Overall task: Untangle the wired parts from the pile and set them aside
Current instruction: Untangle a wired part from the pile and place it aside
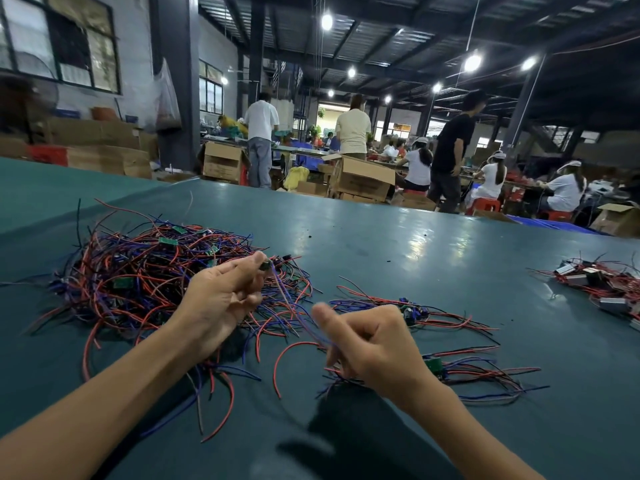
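A big tangled pile (145, 278) of red, blue and black wires with small green boards lies on the left of the teal table (398, 244). My left hand (221, 299) hovers at the pile's right edge and pinches a small dark wired part (266, 265) between thumb and fingertips. Its wires (294, 310) run down to my right hand (367, 337), whose curled fingers hold them with the thumb up. Two small bunches of separated wired parts lie to the right: one (412, 311) behind my right hand, one (460, 372) beside it.
Another heap of wired parts with grey blocks (602, 285) sits at the table's right edge. Beyond the table's far edge are cardboard boxes (363, 178), red stools and several people at work.
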